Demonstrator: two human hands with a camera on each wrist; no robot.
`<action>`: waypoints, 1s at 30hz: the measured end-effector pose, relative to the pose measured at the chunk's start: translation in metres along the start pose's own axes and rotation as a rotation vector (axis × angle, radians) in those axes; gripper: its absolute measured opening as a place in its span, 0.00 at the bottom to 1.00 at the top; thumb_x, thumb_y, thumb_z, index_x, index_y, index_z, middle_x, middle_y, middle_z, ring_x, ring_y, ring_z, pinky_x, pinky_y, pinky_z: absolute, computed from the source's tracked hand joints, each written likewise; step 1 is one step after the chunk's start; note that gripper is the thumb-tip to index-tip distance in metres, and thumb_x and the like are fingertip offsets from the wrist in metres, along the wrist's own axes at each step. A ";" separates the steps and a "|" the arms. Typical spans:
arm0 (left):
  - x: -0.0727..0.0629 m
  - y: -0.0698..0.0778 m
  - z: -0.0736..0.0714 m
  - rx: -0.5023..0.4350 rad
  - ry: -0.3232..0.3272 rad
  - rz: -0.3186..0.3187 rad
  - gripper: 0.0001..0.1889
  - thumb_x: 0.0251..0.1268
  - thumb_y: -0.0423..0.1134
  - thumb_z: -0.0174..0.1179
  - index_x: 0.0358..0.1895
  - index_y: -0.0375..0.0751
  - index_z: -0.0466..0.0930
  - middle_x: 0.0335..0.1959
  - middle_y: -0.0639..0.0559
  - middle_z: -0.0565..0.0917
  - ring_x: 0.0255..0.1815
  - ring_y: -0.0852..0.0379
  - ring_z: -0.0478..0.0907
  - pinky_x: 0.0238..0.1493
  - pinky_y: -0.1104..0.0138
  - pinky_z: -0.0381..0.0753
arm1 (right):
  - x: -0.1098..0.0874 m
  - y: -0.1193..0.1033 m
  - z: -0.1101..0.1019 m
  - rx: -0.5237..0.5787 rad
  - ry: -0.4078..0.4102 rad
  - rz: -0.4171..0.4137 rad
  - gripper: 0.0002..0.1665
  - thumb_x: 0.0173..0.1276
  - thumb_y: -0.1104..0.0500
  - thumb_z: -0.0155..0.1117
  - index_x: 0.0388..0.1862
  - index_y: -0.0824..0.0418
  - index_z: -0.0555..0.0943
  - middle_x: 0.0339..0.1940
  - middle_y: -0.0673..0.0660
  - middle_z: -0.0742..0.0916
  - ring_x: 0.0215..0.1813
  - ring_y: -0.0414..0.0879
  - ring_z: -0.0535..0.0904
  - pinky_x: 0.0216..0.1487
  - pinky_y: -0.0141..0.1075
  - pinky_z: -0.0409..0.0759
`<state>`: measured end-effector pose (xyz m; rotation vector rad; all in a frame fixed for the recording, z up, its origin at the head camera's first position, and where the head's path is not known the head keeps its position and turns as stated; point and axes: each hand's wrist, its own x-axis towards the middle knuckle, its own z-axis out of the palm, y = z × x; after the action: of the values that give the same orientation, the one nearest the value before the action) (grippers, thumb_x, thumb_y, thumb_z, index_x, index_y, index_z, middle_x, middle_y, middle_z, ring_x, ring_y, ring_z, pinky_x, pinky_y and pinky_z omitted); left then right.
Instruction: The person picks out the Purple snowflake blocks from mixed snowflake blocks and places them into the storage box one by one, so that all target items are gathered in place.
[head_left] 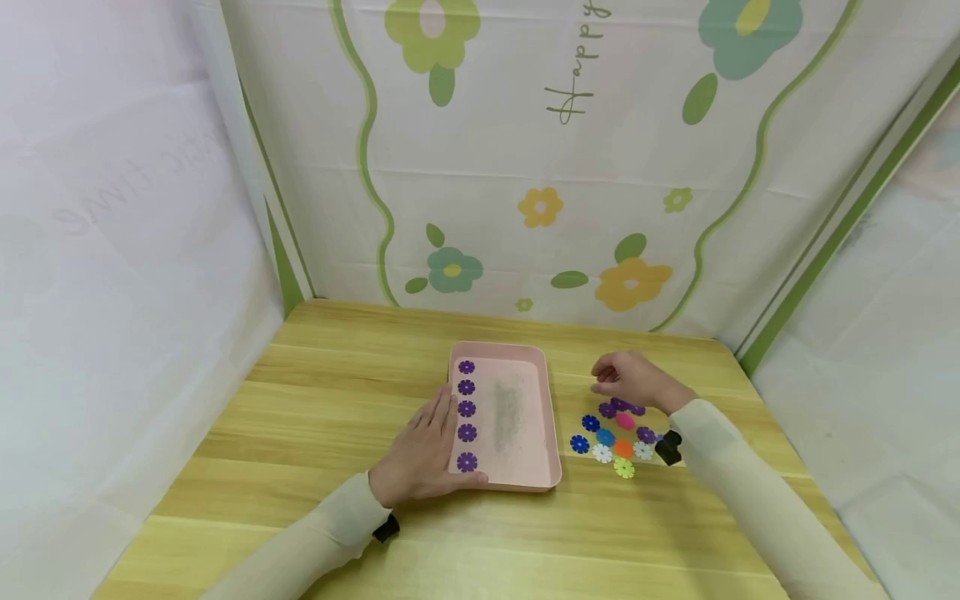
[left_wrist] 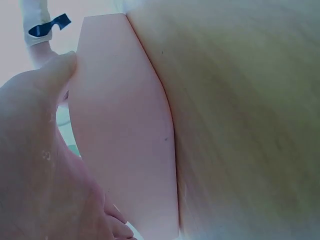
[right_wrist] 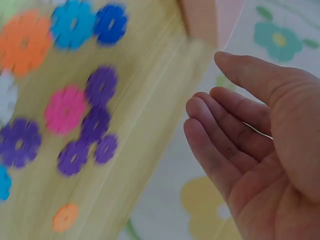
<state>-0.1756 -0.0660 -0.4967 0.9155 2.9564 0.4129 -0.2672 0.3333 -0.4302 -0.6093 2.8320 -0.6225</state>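
Note:
A pink rectangular tray (head_left: 525, 482) lies on the wooden table. Inside it, along its left side, runs a column of several purple snowflake discs (head_left: 467, 408). My left hand (head_left: 420, 454) rests at the tray's near left corner, fingers lying along the left rim and thumb on the near rim; the left wrist view shows the thumb against the pink wall (left_wrist: 120, 100). To the right of the tray, my right hand (head_left: 633, 379) hovers beyond a loose group of discs, with bent fingers and nothing between thumb and fingertips (right_wrist: 192, 107).
The loose discs include blue (head_left: 580, 444), white (head_left: 602, 453), orange (head_left: 623, 449), pink (right_wrist: 65, 110), yellow-green (head_left: 624, 468) and purple (right_wrist: 20, 142) ones. A white flower-printed cloth (head_left: 480, 167) hangs behind the table, with white cloth at both sides.

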 end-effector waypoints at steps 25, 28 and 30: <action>-0.001 -0.001 0.002 0.010 -0.008 -0.046 0.69 0.62 0.83 0.52 0.84 0.25 0.43 0.86 0.26 0.45 0.88 0.33 0.46 0.86 0.44 0.58 | -0.002 0.086 0.022 -0.046 0.020 0.221 0.14 0.77 0.60 0.67 0.53 0.69 0.88 0.40 0.60 0.89 0.37 0.46 0.79 0.41 0.42 0.84; -0.001 -0.001 0.000 0.006 -0.018 -0.037 0.68 0.62 0.83 0.52 0.84 0.24 0.44 0.86 0.26 0.45 0.88 0.32 0.47 0.86 0.44 0.58 | -0.002 0.087 0.022 -0.021 0.022 0.229 0.14 0.77 0.60 0.67 0.54 0.68 0.88 0.44 0.62 0.90 0.39 0.47 0.82 0.45 0.46 0.87; -0.001 0.000 -0.001 0.004 -0.024 -0.031 0.68 0.63 0.82 0.53 0.84 0.24 0.44 0.86 0.26 0.45 0.88 0.32 0.47 0.86 0.45 0.58 | -0.003 0.087 0.022 -0.006 0.020 0.239 0.14 0.77 0.60 0.67 0.54 0.68 0.88 0.45 0.62 0.91 0.40 0.47 0.83 0.47 0.47 0.88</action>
<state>-0.1755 -0.0669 -0.4961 0.8676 2.9463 0.3928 -0.2899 0.3990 -0.4873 -0.2591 2.8648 -0.5791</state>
